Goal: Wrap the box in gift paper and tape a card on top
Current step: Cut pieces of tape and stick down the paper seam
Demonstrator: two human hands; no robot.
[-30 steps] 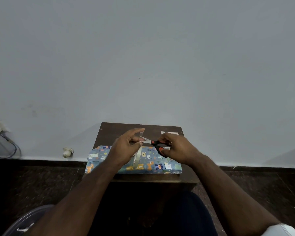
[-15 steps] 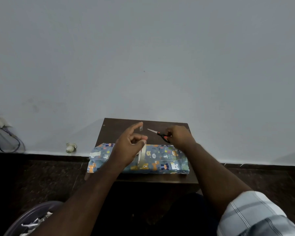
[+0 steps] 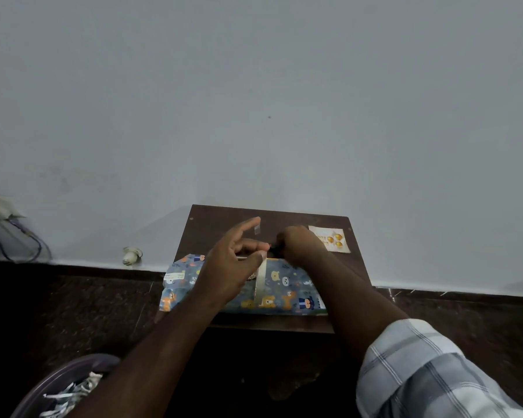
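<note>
The box (image 3: 242, 289), already covered in blue gift paper printed with cartoon animals, lay flat along the near edge of a small dark wooden table (image 3: 224, 220) set against a pale wall. The card (image 3: 329, 239), a pale square with gold shapes, lay on the table's far right corner, apart from the box and not yet on top of it.

The left hand (image 3: 233, 267) hovered over the middle of the box. Its thumb and a finger pinched a roll of tape (image 3: 260, 279), seen edge-on as a pale band, while the index finger (image 3: 248, 226) pointed up with a short cut piece of clear tape (image 3: 257, 229) stuck at its tip. The right hand (image 3: 299, 244) was curled tight round dark scissors (image 3: 273, 248), of which only a sliver of handle showed beside the knuckles; the blades were hidden.

Judging from this, the step in hand was readying tape for the card. To do it well, the cut piece would need to hang free from the fingertip so it does not fold onto itself. The scissors and roll should probably be set down on bare table, clear of the card. Then the card should be centred on the box before any tape touches the paper, since lifting tape could tear the print.

At lower left, a round bin (image 3: 58, 384) held paper scraps.
</note>
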